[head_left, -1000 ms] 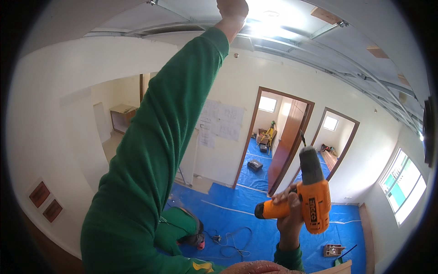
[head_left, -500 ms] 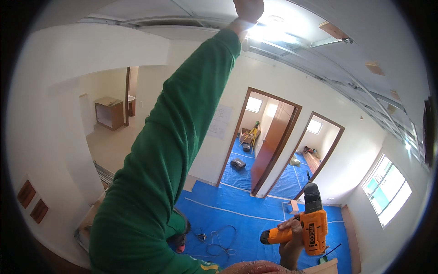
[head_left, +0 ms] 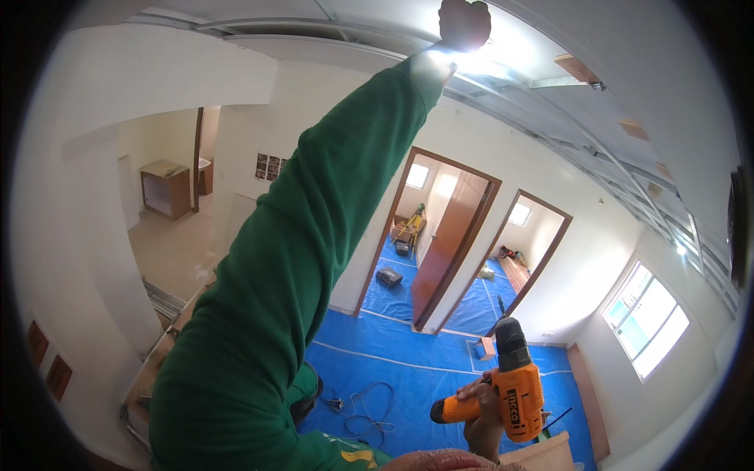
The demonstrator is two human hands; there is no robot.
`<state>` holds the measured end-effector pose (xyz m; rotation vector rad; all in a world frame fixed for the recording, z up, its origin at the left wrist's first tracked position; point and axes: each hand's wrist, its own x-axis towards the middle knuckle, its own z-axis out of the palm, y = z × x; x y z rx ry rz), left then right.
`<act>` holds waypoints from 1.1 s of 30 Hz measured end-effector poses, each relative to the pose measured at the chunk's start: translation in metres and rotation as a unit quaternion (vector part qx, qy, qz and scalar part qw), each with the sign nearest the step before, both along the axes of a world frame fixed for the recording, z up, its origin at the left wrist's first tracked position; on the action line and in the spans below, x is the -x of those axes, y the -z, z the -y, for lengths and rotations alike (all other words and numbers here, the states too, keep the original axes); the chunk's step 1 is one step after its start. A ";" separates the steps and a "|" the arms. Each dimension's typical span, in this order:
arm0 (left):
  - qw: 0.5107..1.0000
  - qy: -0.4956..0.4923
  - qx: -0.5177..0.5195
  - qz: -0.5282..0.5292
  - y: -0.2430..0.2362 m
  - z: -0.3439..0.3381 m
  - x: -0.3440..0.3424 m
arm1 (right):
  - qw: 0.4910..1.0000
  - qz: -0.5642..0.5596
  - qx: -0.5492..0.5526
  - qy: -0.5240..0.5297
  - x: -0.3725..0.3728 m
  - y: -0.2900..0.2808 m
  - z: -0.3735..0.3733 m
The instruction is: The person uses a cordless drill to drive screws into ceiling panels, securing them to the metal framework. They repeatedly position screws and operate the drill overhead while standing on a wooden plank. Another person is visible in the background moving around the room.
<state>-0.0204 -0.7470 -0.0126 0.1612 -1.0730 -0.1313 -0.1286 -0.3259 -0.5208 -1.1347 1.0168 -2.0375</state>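
Observation:
My left hand [head_left: 463,23] is raised at the top of the view against the ceiling, fingers curled near the edge of a pale board [head_left: 534,20]; what they grip is unclear in the glare. The green-sleeved arm crosses the view diagonally. An orange and black cordless drill [head_left: 518,400] is in my right hand [head_left: 483,420], low right, its bit pointing up. Metal ceiling framing [head_left: 597,145] runs above, with small wooden pieces [head_left: 573,67] fixed along it.
Blue sheeting [head_left: 353,353] covers the floor below, with a coiled cable [head_left: 365,412] and a wooden box [head_left: 485,348]. Two doorways [head_left: 448,259] face me, tools inside. A window [head_left: 644,318] is at right, a cabinet [head_left: 169,188] at left, and a wooden board [head_left: 542,455] near my drill.
My raised left hand has shifted rightward along the ceiling. The drill in my right hand has dropped lower in view, and the room appears shifted leftward as my head turned.

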 end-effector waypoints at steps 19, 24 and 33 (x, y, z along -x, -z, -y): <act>0.960 0.272 0.050 0.035 0.034 -0.041 -0.037 | 0.998 -0.008 -0.012 0.058 -0.041 0.007 -0.008; 0.976 0.208 0.045 -0.040 0.008 -0.011 -0.022 | 0.996 0.015 -0.014 0.083 -0.052 0.001 -0.007; 0.733 0.664 0.125 0.083 -0.020 0.004 -0.012 | 0.996 0.011 -0.007 0.087 -0.008 0.036 -0.014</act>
